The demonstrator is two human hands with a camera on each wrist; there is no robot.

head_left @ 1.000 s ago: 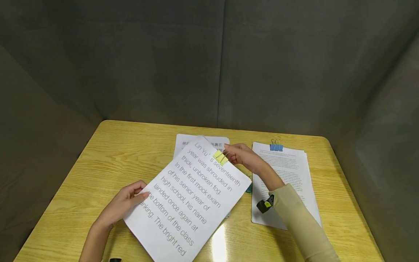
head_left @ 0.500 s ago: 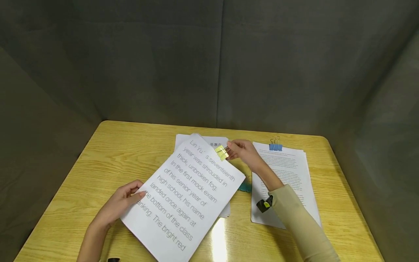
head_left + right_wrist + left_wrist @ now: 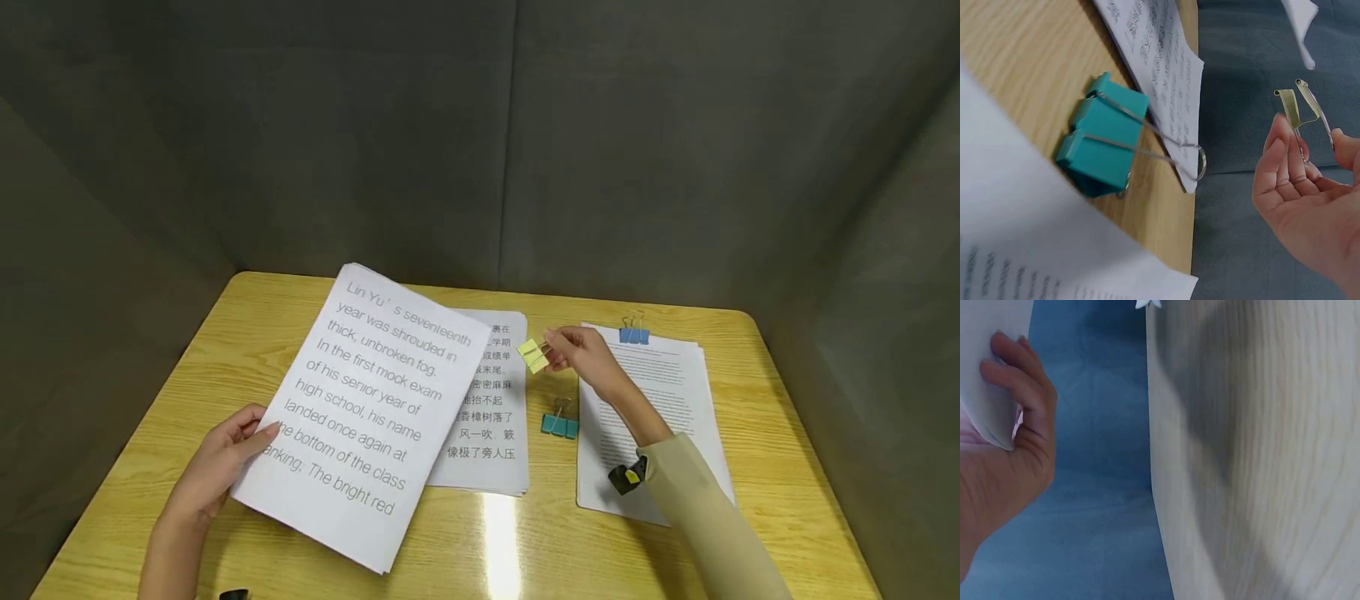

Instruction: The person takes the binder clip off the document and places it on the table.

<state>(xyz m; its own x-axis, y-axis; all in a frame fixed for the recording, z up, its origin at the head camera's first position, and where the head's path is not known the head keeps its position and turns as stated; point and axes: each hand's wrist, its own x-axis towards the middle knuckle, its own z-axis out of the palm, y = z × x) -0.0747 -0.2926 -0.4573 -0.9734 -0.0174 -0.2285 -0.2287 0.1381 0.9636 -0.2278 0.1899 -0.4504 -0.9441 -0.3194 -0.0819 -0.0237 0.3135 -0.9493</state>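
Observation:
My left hand (image 3: 221, 458) grips a stack of printed paper (image 3: 360, 400) by its left edge, the sheets tilted and raised over the table. Its fingers curl behind the pages in the left wrist view, where the stack's white edge (image 3: 997, 394) shows. In my right hand (image 3: 588, 358) is a yellow binder clip (image 3: 534, 356), pinched by its wire handles. The right wrist view shows the clip (image 3: 1296, 109) with its mouth spread and no paper in it. The clip is apart from the stack, to its right.
A teal binder clip (image 3: 559, 425) stands on the wooden table (image 3: 180, 367). Left of it lies a stack with Chinese print (image 3: 487, 467), partly covered by the raised sheets. At the right is another stack (image 3: 652, 408) with a blue binder clip (image 3: 634, 336) at its top edge.
The yellow binder clip has come off the stack's top edge and moved right with my right hand. My left hand has carried the stack left, uncovering the Chinese pages and teal clip.

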